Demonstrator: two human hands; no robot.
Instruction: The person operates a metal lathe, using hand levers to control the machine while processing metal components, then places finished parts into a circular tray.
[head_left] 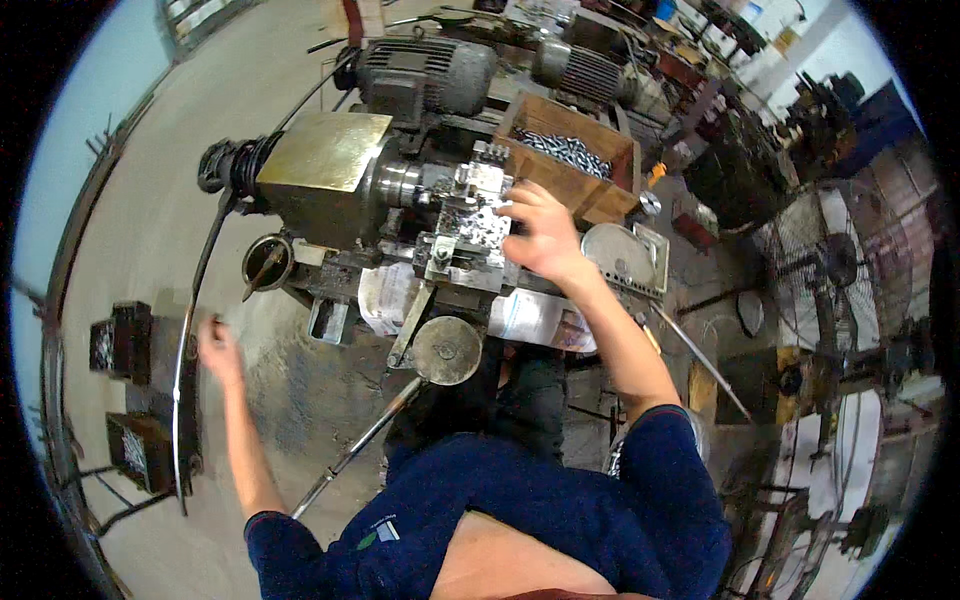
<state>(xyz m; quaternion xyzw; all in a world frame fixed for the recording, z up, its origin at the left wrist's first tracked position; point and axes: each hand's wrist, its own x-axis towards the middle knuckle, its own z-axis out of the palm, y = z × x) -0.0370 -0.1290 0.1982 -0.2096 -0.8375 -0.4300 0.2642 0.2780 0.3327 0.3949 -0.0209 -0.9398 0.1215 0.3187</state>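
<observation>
My right hand (540, 235) reaches forward onto the metal tool block (470, 215) of a small workshop machine (400, 180), fingers curled on the block's right side; whether it holds a small part I cannot tell. My left hand (218, 345) hangs out to the left, fingers loosely curled around the end of a long curved lever bar (185, 400) that runs beside the machine. A round metal handwheel (446, 350) sits just below the tool block, near my body.
A wooden box (570, 160) of shiny metal parts stands right of the machine. Two electric motors (430, 70) sit behind it. Dark crates (125, 340) of parts lie on the floor at left. A large fan (830, 270) stands at right.
</observation>
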